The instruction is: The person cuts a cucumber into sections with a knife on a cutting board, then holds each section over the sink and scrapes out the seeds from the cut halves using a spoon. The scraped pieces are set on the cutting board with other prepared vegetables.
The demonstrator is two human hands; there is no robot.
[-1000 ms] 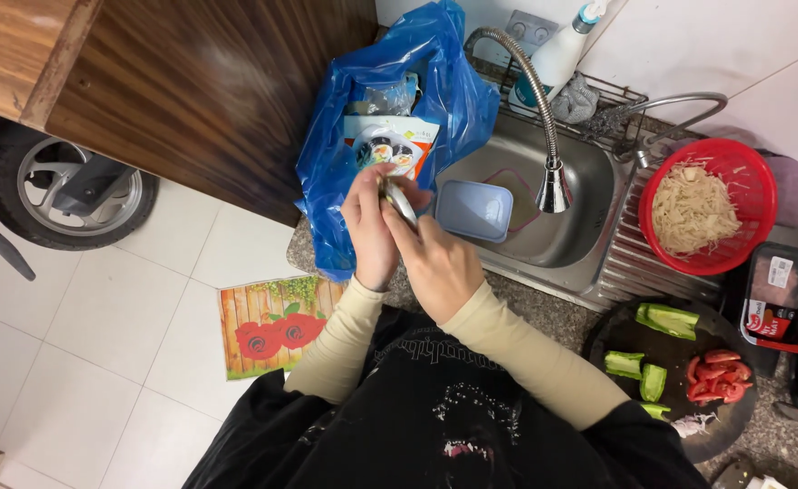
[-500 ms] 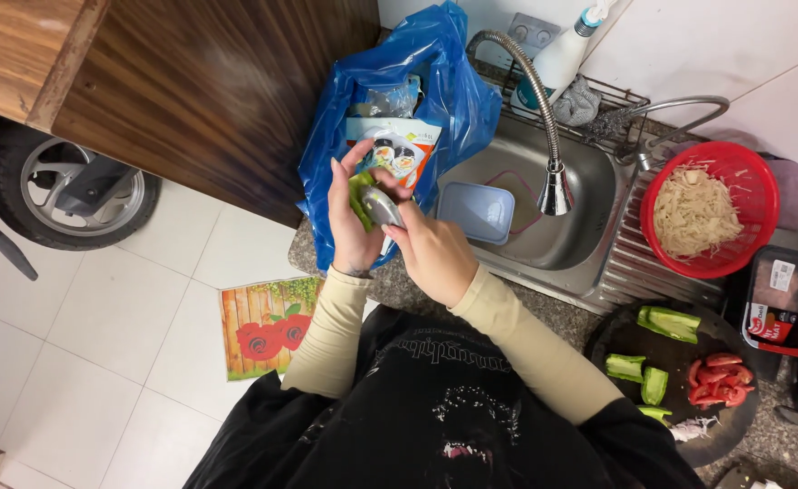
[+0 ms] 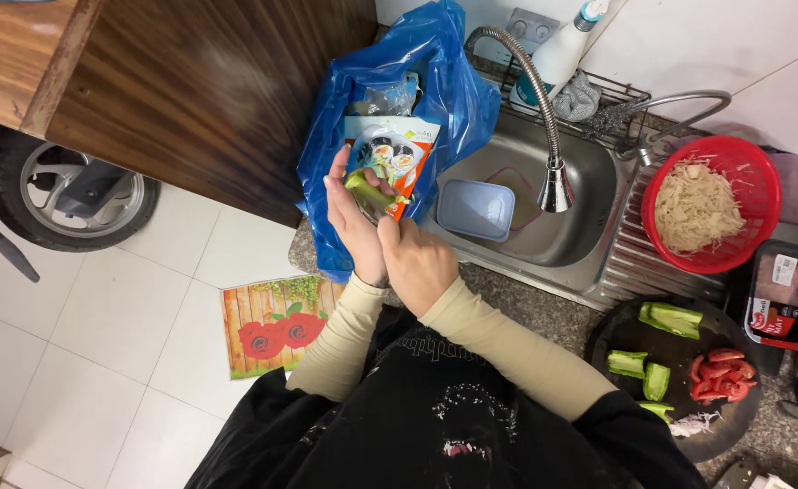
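Note:
My left hand (image 3: pixel 348 215) holds a green pepper piece (image 3: pixel 364 187) over the open blue plastic bag (image 3: pixel 435 86), which hangs at the counter's edge. A printed food packet (image 3: pixel 401 156) sticks out of the bag just behind the pepper. My right hand (image 3: pixel 417 264) is closed just below and right of the left one, gripping a small knife whose grey blade (image 3: pixel 374 206) rests against the pepper. Its handle is hidden in my fist.
A steel sink (image 3: pixel 589 240) with a curved tap (image 3: pixel 555 181) holds a blue plastic box (image 3: pixel 476 208). To the right are a red colander (image 3: pixel 741 163) of pale shreds, a meat tray (image 3: pixel 784 294), and a dark board (image 3: pixel 616 340) with pepper pieces (image 3: pixel 671 319) and cut tomato (image 3: pixel 718 373). A rose-patterned mat (image 3: pixel 277 324) lies on the floor.
My left hand has turned so the green pepper shows. My right hand has slid down towards me, and the blade is lower against the pepper.

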